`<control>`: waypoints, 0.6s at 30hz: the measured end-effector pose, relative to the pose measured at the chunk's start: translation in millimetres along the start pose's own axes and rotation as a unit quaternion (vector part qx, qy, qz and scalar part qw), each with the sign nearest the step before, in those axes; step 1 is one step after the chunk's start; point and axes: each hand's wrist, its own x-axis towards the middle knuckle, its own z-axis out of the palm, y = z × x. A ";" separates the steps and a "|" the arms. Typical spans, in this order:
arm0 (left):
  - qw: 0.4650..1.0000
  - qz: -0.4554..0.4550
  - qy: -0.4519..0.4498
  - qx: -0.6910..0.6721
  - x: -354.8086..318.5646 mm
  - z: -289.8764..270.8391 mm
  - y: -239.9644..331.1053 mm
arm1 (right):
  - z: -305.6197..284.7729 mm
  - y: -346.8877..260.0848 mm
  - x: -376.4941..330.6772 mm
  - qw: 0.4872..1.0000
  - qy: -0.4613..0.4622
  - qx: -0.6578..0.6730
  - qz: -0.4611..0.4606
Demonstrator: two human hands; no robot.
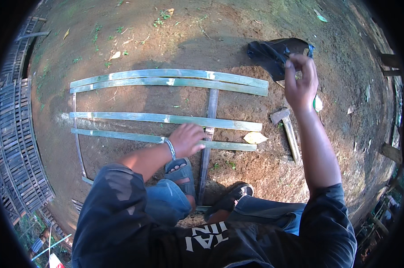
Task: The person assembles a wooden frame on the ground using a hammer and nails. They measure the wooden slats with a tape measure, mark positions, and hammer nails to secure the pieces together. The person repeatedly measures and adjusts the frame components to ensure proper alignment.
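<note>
My left hand (187, 139) is closed over the nearest bamboo slat (231, 145), close to where it crosses a dark wooden crosspiece (205, 165). Its thumb lies on the near side and its fingers reach toward the far side of the slat. A second bamboo slat (233, 124) runs just beyond the fingers. My right hand (302, 82) is raised at the right, thumb and fingertips pinched together, next to a black plastic bag (266, 56). Whatever the pinch holds is too small to make out. Two more bamboo slats (188, 82) lie close together farther off, across the same frame.
A hammer (287, 129) with a wooden handle lies on the soil between the slats and my right forearm. Near the slat ends is a yellow leaf (254, 137). A thin strip (78, 134) borders the slats at left. Woven bamboo panels (18, 147) stand along the left edge.
</note>
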 end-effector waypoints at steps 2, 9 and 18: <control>0.998 -0.067 0.013 -0.009 -28.5 20.8 15.7 | 8.3 -5.6 -28.5 0.994 -0.076 0.054 -0.062; 0.991 -0.126 0.049 -0.011 -30.3 53.4 29.4 | 32.1 -4.2 -163.3 0.867 -0.480 -0.134 -0.021; 0.991 -0.131 0.040 0.000 -45.7 51.0 34.4 | 53.8 -10.0 -192.0 0.833 -0.529 -0.134 0.088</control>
